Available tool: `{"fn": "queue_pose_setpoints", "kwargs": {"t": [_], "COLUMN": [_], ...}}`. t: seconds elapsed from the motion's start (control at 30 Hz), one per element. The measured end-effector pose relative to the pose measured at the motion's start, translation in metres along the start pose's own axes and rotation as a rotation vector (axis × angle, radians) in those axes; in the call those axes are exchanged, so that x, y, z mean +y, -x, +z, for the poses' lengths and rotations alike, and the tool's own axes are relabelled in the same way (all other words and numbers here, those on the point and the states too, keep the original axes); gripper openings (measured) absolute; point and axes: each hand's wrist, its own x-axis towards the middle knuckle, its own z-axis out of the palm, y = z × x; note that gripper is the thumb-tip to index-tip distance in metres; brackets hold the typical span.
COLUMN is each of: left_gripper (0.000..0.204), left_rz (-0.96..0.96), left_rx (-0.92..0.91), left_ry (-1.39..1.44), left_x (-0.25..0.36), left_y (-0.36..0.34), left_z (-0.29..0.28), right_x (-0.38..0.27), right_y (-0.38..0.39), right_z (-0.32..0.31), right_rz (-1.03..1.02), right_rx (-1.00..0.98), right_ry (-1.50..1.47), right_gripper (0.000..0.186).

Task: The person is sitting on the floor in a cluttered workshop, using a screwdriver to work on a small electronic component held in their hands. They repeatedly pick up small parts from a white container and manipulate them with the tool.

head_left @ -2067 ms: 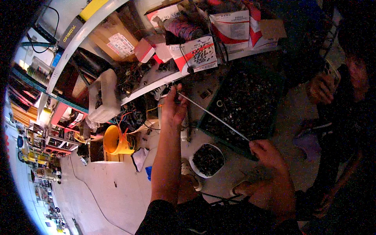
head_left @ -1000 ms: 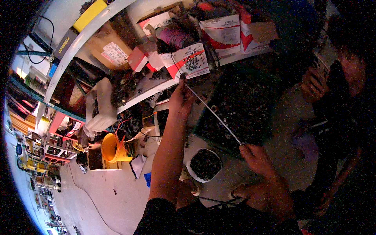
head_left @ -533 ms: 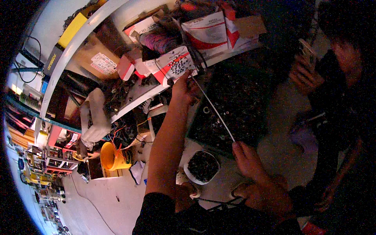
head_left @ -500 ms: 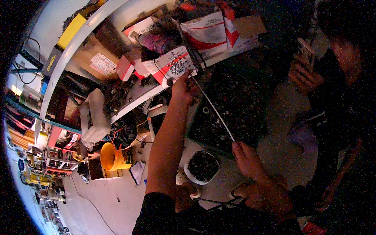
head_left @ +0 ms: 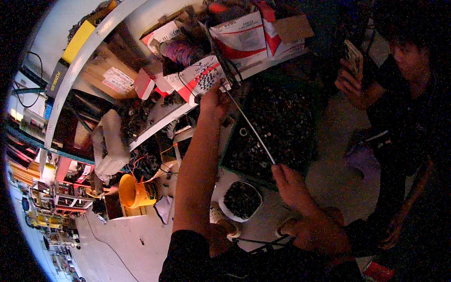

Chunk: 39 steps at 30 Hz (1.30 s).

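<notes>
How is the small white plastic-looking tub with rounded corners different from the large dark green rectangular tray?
Colour: the small white tub is pale, while the large dark green tray nearly disappears in shadow.
Size: the tray is much larger than the tub.
View: the thin silvery rod crosses before the tray, not the tub.
Shared: both contain many small pieces.

Printed red-white boxes (head_left: 240, 37), labelled brown carton (head_left: 99, 69)
</notes>
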Motion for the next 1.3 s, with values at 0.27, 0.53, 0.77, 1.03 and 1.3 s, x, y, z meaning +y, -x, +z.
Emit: {"fn": "queue_pose_setpoints", "kwargs": {"t": [0.27, 0.53, 0.77, 1.03, 1.3], "left_gripper": [0.014, 0.022, 0.028, 0.025, 0.024], "left_rz": [0.075, -0.061, -0.159, -0.301, -0.161], "left_rx": [-0.103, -0.285, -0.334, -0.373, -0.221], "left_ry": [-0.133, -0.105, -0.277, -0.445, -0.485], "left_x": [0.005, 0.002, -0.047, -0.071, -0.08], "left_y": [-0.019, -0.003, 0.118, 0.2, 0.212], "left_z": [-0.018, -0.033, -0.036, -0.058, -0.039], "right_x": [0.013, 0.014, 0.007, 0.016, 0.014], "right_y": [-0.004, -0.003, 0.004, 0.001, -0.001], "right_z": [0.02, 0.018, 0.021, 0.036, 0.029], "right_rz": [-0.086, 0.338, 0.35, 0.288, 0.242], "right_rx": [0.052, -0.23, -0.128, -0.255, -0.094], "right_ry": [-0.038, -0.823, -0.875, -1.132, -1.01], "right_gripper": [0.039, 0.023, 0.015, 0.03, 0.02]}}
